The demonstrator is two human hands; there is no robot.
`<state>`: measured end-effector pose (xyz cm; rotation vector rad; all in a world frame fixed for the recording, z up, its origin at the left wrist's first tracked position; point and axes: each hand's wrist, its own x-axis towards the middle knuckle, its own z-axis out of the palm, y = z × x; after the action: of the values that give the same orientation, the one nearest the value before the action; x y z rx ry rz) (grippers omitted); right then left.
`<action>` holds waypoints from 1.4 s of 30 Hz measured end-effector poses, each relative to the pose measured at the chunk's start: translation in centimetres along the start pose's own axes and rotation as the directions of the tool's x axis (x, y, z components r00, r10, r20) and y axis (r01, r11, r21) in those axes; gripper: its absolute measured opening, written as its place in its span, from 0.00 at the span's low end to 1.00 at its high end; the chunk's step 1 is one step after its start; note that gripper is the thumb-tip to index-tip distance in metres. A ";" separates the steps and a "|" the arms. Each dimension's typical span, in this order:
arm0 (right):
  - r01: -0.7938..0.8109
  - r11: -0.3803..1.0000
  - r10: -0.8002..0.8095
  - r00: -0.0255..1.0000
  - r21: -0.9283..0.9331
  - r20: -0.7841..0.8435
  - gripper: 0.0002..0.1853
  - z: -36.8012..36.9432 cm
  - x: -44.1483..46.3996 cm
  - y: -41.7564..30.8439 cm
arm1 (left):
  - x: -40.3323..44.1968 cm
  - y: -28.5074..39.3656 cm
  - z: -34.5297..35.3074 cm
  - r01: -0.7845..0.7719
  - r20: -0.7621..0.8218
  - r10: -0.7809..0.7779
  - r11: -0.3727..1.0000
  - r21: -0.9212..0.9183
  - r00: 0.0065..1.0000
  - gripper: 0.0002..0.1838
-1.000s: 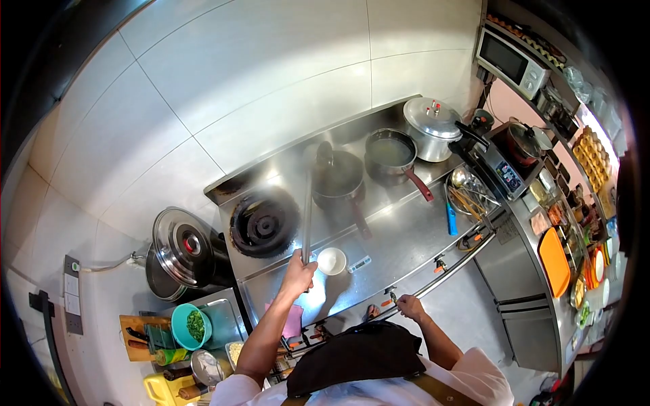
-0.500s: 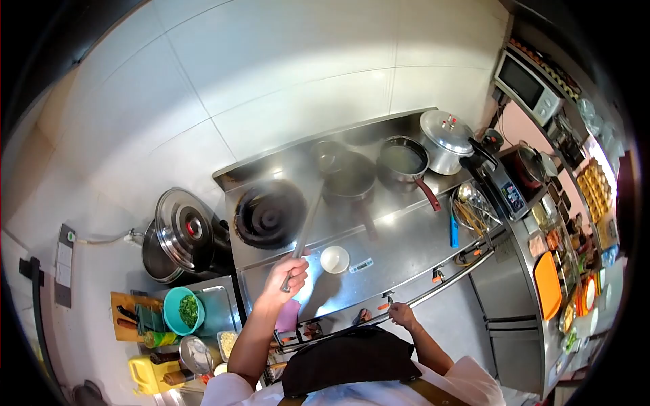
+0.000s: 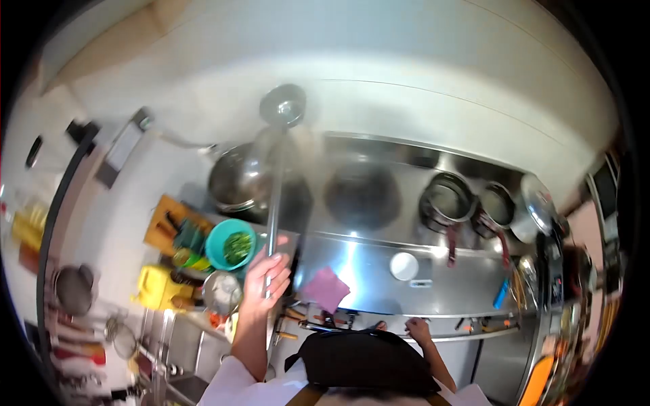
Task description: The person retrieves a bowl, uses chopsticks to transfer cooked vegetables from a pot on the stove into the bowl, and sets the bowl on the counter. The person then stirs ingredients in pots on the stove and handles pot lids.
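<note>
My left hand [image 3: 267, 276] is wrapped round the handle of a long metal ladle [image 3: 283, 106]. The ladle is raised and slightly blurred, its bowl pointing away from me in front of the wall. Behind its handle stands a large steel pot [image 3: 230, 181] at the left of the stove. A turquoise bowl [image 3: 214, 245] of chopped greens [image 3: 237, 248] sits just left of my left hand. Down by the stove's front rail, my right hand [image 3: 418, 329] is closed; whatever its fingers hold, if anything, is hidden. A white bowl [image 3: 404, 266] rests on the steel top ahead of it.
Two dark-handled pans [image 3: 448, 197] [image 3: 497, 205] stand on the stove's right side, beside a pressure cooker [image 3: 537, 203]. A pink cloth [image 3: 326, 289] lies near the front edge. A yellow jug [image 3: 157, 287] and a cutting board [image 3: 162, 227] are at left, above a sink [image 3: 183, 346].
My view has turned left. The ladle has swung from over the stove's middle to near the large pot. My right hand has drawn away from the stove's front control. A pan now shows clearly.
</note>
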<state>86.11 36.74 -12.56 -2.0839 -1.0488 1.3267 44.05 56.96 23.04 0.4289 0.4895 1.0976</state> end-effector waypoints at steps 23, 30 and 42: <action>-0.171 0.985 0.172 0.984 0.023 -0.043 0.13 0.9 -5.2 3.1 | 14.8 -9.9 -33.2 0.216 -0.378 0.771 0.310 0.926 0.513 0.32; -0.277 0.961 0.276 0.954 0.012 -0.113 0.15 -0.1 -8.3 5.4 | 11.8 -12.5 -33.7 0.451 -0.343 0.768 0.079 0.889 0.541 0.26; -0.300 0.937 0.341 0.900 0.182 -0.273 0.17 0.0 -11.0 18.0 | 10.6 -16.8 -33.1 0.587 -0.002 0.722 -0.561 0.583 0.692 0.38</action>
<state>89.82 17.08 -19.20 -2.3292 -0.4858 1.1337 41.28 62.94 -15.01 1.9931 2.6422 0.3855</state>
